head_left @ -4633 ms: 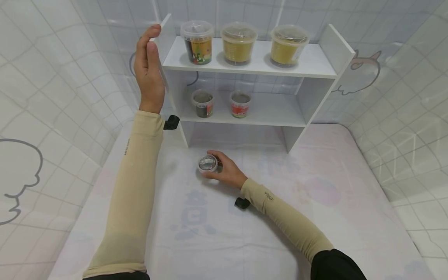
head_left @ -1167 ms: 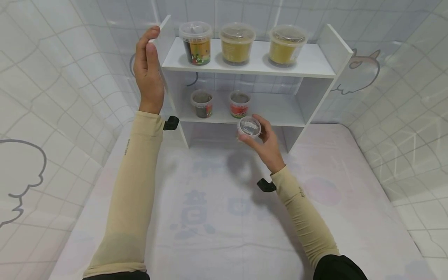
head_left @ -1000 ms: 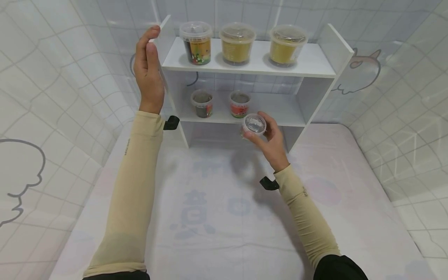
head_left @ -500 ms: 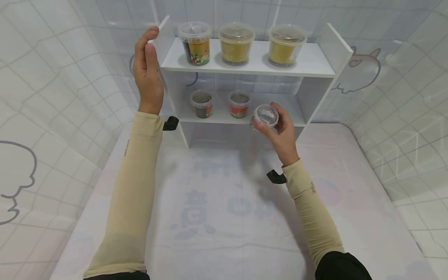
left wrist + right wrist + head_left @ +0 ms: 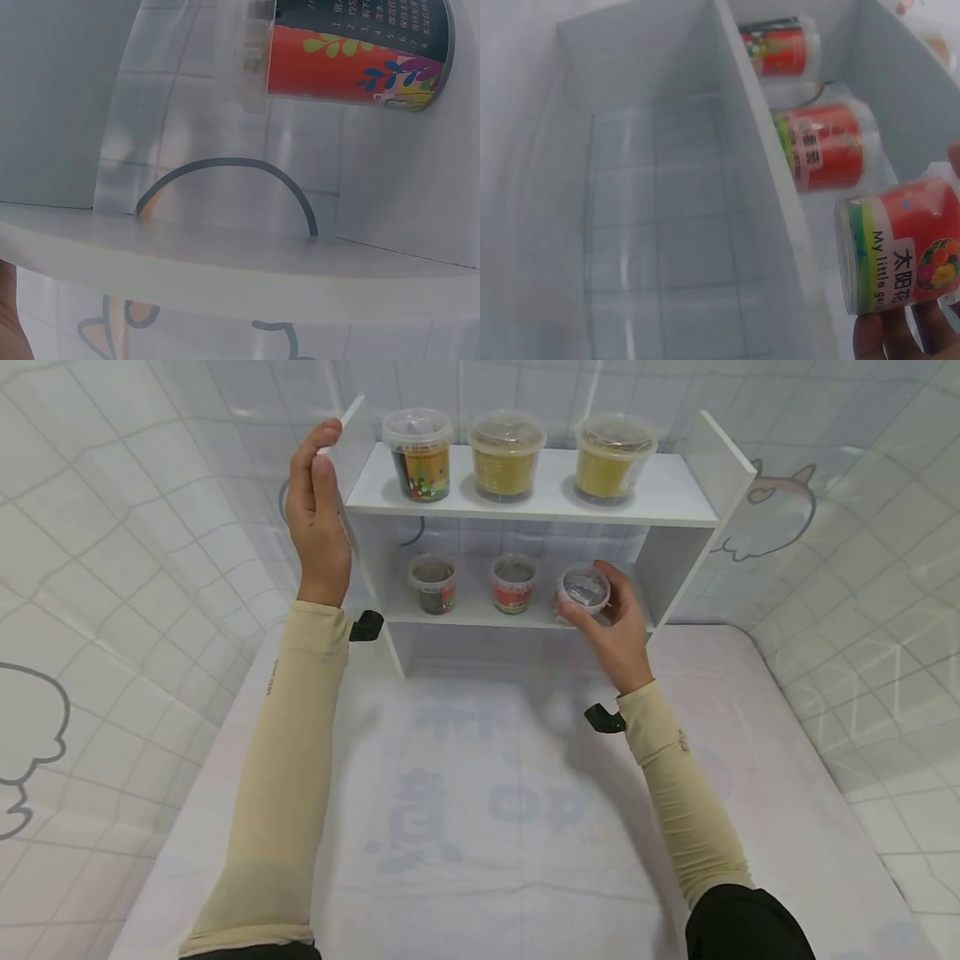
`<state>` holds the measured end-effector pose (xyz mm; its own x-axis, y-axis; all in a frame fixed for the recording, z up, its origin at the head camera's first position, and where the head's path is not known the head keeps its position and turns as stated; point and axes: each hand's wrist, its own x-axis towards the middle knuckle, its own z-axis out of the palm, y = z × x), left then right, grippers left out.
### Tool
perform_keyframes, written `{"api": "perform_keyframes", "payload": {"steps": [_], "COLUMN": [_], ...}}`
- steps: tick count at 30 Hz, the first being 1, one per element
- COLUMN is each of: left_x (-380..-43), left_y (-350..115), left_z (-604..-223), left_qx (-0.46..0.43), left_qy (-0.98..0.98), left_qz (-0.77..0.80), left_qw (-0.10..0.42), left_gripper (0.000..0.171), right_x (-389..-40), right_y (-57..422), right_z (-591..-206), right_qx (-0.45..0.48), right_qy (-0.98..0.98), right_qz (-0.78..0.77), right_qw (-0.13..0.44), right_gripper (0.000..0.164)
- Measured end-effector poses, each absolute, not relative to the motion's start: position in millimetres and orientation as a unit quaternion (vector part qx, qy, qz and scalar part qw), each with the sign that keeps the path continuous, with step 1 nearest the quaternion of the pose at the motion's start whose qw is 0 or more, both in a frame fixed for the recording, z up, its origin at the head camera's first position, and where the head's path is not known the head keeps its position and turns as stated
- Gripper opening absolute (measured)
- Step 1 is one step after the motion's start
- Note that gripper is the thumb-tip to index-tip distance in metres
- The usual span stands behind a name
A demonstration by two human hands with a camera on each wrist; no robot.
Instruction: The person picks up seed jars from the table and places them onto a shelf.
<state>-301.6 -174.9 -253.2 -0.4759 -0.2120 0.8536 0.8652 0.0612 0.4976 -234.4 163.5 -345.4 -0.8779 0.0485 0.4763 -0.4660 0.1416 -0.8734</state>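
My right hand (image 5: 621,631) grips a small lidded plastic cup (image 5: 583,592) at the right part of the middle shelf (image 5: 465,620), thumb in front and fingers round its far side. In the right wrist view this cup (image 5: 900,247) shows a red label with a flower picture and "My little" print. A second red-labelled cup (image 5: 513,583) stands to its left, then a dark-and-red cup (image 5: 433,583). My left hand (image 5: 321,518) rests against the left side panel (image 5: 356,447) of the white shelf unit, fingers extended along it, thumb at its front edge.
On the top board (image 5: 558,510) stand a tall cup with an orange label (image 5: 422,456) and two yellow cups, one in the middle (image 5: 507,456) and one at right (image 5: 615,458). The right side panel (image 5: 678,560) is close beside my right hand. A pale cloth (image 5: 480,852) covers the table.
My right hand lifted the small cup from the table, then carried it up and rightward to the middle shelf, right of the other cups. My left hand stayed at the side panel.
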Motion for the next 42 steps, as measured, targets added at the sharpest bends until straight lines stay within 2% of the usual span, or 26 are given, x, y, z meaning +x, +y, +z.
{"api": "perform_keyframes", "payload": {"steps": [10,27,34,42], "left_x": [-302,-303,-304,-304], "left_y": [-175,-175,-175,-174], "left_z": [-252,-254,-254,-253], "left_qx": [-0.281,-0.284,-0.283,-0.285], "left_qy": [-0.588,-0.585,-0.585,-0.58], "left_qz": [-0.621,-0.618,-0.618,-0.624], "left_qw": [0.435,0.441,0.442,0.44], "left_gripper": [0.037,0.036,0.036,0.036], "right_x": [-269,-282,-283,-283], "right_y": [186,183,183,185], "right_z": [-367,-365,-367,-366], "right_qx": [0.121,0.075,0.079,0.088], "right_qy": [-0.745,-0.794,-0.794,-0.802], "right_qz": [0.627,0.582,0.58,0.573], "right_qw": [0.196,0.158,0.163,0.141], "right_gripper": [0.073,0.079,0.08,0.086]}}
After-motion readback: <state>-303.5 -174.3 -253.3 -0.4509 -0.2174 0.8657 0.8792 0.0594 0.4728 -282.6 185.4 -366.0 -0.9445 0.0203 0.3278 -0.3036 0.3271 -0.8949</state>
